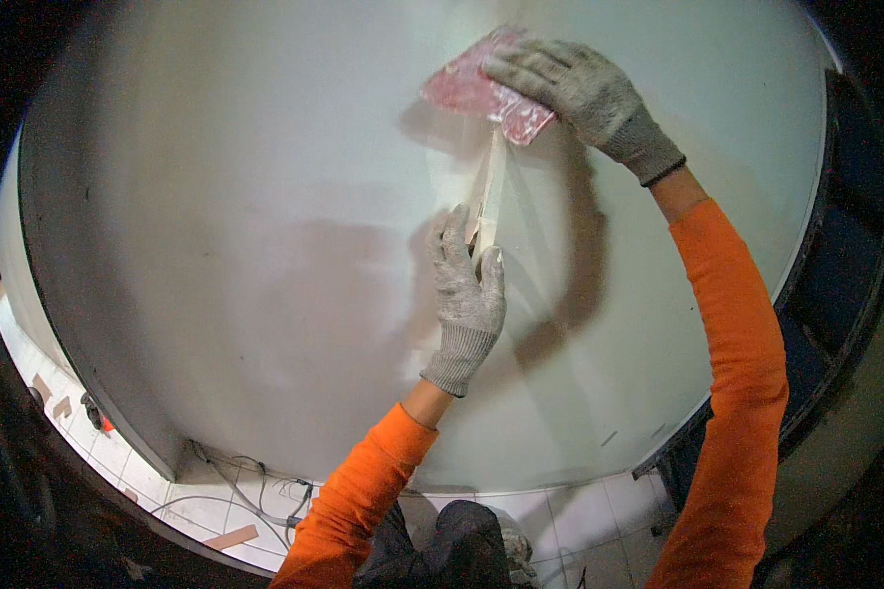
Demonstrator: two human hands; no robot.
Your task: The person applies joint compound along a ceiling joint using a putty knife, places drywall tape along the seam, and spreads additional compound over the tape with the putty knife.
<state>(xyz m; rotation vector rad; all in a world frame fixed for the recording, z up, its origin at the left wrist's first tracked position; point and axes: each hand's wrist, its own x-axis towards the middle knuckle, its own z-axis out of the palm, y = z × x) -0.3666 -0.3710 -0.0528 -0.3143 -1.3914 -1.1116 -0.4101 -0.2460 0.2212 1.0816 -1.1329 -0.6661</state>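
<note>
My right hand (589,98), in a grey knit glove, is up on a pale, smooth wall (314,128). Its fingers press on a red sheet (462,83) smeared with white, blurred in places. Just below, my left hand (467,285), gloved alike, closes round the lower end of a long, narrow cream-coloured tool (493,187). The tool points up, its top end at the lower edge of the red sheet; whether the two touch I cannot tell. A dark part shows between my left thumb and fingers.
White floor tiles (609,506) run along the wall's foot. Grey cables (236,491) and a brown strip (231,537) lie at the lower left. A dark frame (835,216) stands along the right. My knees (462,535) are close to the wall.
</note>
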